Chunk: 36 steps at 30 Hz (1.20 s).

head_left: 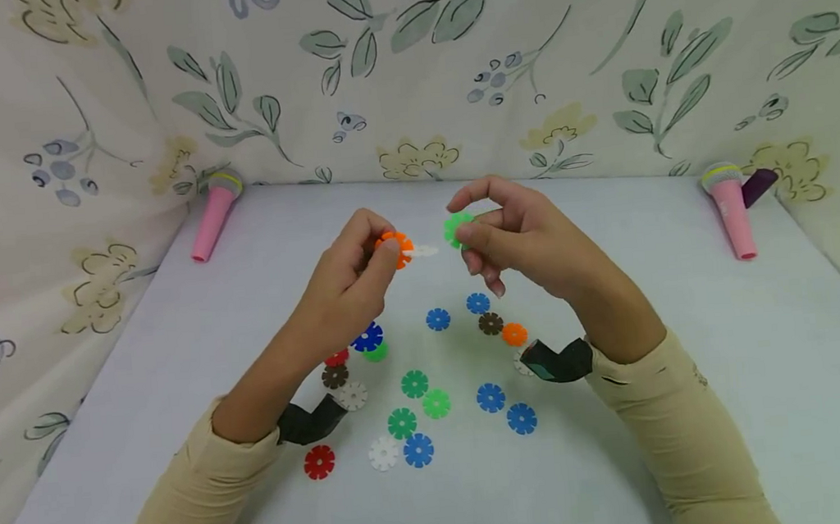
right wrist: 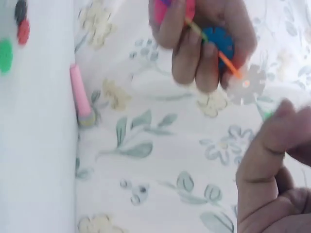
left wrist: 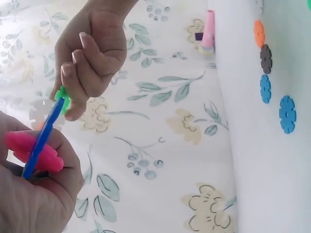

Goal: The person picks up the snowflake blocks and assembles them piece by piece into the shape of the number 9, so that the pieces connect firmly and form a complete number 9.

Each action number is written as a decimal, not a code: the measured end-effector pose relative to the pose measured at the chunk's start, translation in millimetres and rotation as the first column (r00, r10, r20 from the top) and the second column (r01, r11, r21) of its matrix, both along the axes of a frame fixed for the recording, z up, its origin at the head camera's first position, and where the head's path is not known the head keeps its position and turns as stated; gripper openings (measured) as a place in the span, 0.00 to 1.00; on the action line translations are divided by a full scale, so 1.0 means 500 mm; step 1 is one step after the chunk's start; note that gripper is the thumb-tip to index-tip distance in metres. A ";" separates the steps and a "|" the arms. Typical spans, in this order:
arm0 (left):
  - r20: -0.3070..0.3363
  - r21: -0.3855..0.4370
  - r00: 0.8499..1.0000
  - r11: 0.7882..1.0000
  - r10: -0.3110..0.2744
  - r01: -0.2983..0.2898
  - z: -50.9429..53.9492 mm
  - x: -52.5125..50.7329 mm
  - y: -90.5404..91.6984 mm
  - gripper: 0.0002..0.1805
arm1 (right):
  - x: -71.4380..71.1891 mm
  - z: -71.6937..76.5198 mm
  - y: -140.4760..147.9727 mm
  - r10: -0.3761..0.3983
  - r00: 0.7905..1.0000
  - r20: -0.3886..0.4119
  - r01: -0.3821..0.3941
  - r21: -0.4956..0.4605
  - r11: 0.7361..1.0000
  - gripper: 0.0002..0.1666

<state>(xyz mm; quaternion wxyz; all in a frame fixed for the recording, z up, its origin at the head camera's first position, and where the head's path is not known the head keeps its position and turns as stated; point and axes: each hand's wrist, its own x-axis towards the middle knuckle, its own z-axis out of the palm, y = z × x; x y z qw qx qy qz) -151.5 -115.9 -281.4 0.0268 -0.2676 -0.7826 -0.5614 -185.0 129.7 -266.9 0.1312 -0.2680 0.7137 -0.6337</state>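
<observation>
My left hand (head_left: 348, 284) grips a small chain of notched plastic discs slotted into each other. Its orange disc (head_left: 406, 248) shows past the thumb, with a whitish disc (head_left: 426, 251) sticking out edge-on to the right. Farther in the palm are a blue disc (left wrist: 44, 136) and a pink disc (left wrist: 51, 161), seen in the left wrist view. My right hand (head_left: 525, 237) pinches a light green notched disc (head_left: 453, 230) between thumb and finger. A small gap separates the green disc from the whitish one. Both hands are raised above the table.
Loose notched discs lie on the white table (head_left: 700, 437), among them a red disc (head_left: 320, 462), a blue disc (head_left: 522, 418) and a dark green disc (head_left: 402, 423). Pink toy microphones stand back left (head_left: 213, 221) and back right (head_left: 735, 221). A floral cloth (head_left: 408, 115) hangs behind.
</observation>
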 end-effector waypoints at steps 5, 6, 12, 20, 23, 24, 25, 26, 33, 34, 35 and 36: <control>0.036 0.167 0.997 0.984 -0.064 0.058 -0.001 -0.001 0.001 0.06 | 0.013 0.001 -0.008 -0.067 0.992 -0.109 0.061 -0.058 0.996 0.09; 0.041 0.189 0.996 0.979 -0.078 0.069 -0.001 -0.002 0.001 0.06 | 0.016 0.001 -0.009 -0.084 0.981 -0.172 0.078 -0.044 0.996 0.09; 0.013 0.207 0.995 0.974 -0.096 0.091 0.001 0.001 0.005 0.06 | 0.042 0.002 -0.022 -0.114 0.845 -0.522 0.171 0.061 0.983 0.12; -0.038 0.195 0.996 0.977 -0.086 0.092 0.002 0.005 0.003 0.05 | 0.055 0.008 -0.030 -0.142 0.765 -0.628 0.210 0.036 0.977 0.14; -0.041 0.193 0.995 0.977 -0.087 0.093 0.002 0.007 0.002 0.05 | 0.057 0.008 -0.030 -0.126 0.750 -0.649 0.201 0.043 0.979 0.14; -0.042 0.191 0.995 0.977 -0.088 0.095 0.002 0.008 0.002 0.05 | 0.058 0.009 -0.029 -0.119 0.742 -0.660 0.201 0.050 0.978 0.14; -0.045 0.190 0.995 0.977 -0.089 0.096 0.002 0.008 0.002 0.05 | 0.059 0.009 -0.028 -0.111 0.732 -0.672 0.202 0.058 0.978 0.13; -0.048 0.190 0.995 0.977 -0.091 0.099 0.003 0.009 0.002 0.05 | 0.060 0.010 -0.028 -0.105 0.723 -0.683 0.204 0.066 0.977 0.13; -0.053 0.184 0.991 0.974 -0.121 0.129 0.005 0.012 0.005 0.04 | 0.064 0.017 -0.021 -0.031 0.698 -0.716 0.187 0.140 0.972 0.13; -0.053 0.181 0.991 0.974 -0.126 0.134 0.006 0.012 0.005 0.03 | 0.064 0.017 -0.021 -0.024 0.697 -0.717 0.182 0.145 0.973 0.12; -0.053 0.177 0.990 0.975 -0.129 0.136 0.006 0.013 0.006 0.03 | 0.063 0.016 -0.022 -0.018 0.696 -0.718 0.177 0.147 0.973 0.12; -0.053 0.175 0.990 0.975 -0.131 0.138 0.006 0.013 0.006 0.03 | 0.063 0.015 -0.023 -0.018 0.698 -0.716 0.173 0.144 0.974 0.12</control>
